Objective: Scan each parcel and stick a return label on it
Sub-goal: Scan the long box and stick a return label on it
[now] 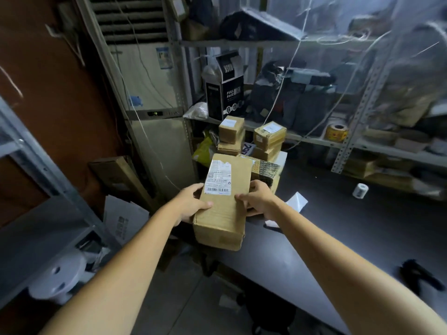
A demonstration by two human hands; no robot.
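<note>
A long brown cardboard parcel (223, 209) is held over the near left corner of the dark table (338, 233). A white shipping label with a barcode (217, 178) covers its far end. My left hand (191, 201) grips the parcel's left side, thumb on top. On the right side, my right hand (258, 199) holds it with fingers curled over the edge. Behind it stands a stack of smaller taped parcels (231, 129), some with white labels, and a second small stack (269, 135). A black scanner-like object (419, 276) lies blurred at the table's right.
Metal shelving (350, 139) with boxes, a yellow tape roll (336, 132) and a black mask box (226, 93) lines the back. A white label roll (360, 190) and white paper (297, 201) lie on the table. A tall air conditioner (154, 117) stands left, a white stool (60, 276) below.
</note>
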